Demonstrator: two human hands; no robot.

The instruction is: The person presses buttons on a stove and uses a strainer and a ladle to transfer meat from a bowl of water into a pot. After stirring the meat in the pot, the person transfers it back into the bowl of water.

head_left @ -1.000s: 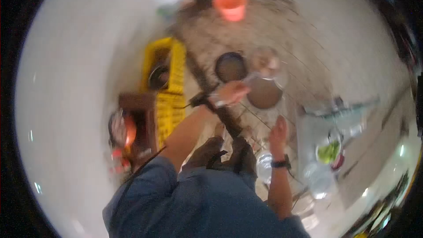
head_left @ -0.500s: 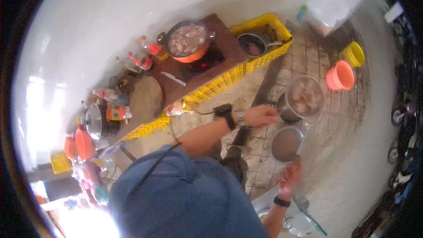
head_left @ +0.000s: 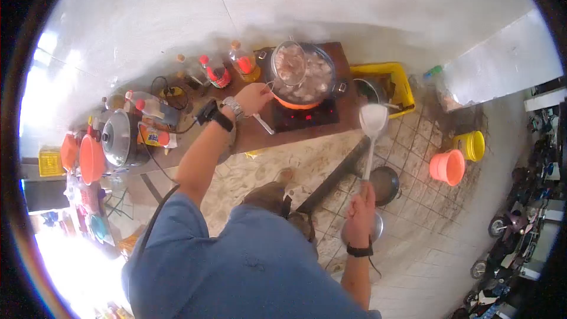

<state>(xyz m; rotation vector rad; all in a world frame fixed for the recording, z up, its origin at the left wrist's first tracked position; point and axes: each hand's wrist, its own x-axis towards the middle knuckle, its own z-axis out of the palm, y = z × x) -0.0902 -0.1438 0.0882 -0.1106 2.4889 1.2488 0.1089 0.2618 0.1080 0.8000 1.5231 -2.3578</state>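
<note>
My left hand (head_left: 256,98) is closed on the handle of a round strainer (head_left: 289,64) that holds pinkish pieces. The strainer is over the left part of an orange-sided pot (head_left: 300,105), which is full of similar pale pieces and sits on a black cooktop (head_left: 307,119) with red lights. Out to the right, my right hand (head_left: 361,208) grips the long handle of a metal spatula (head_left: 373,121), whose wide blade points away from me, beyond the table's right end. A knife (head_left: 264,124) lies on the brown table just below my left hand.
Sauce bottles (head_left: 217,75) stand along the wall, left of the pot. A lidded metal pot (head_left: 118,137) is farther left. Beyond the table's right end is a yellow crate (head_left: 402,85) with a pan inside. Pink (head_left: 447,167) and yellow (head_left: 471,145) buckets and a dark pan (head_left: 384,185) are on the tiled floor.
The strainer of pieces has moved from above the floor to over the pot, now in my left hand. My right hand has risen with the spatula. The view has turned.
</note>
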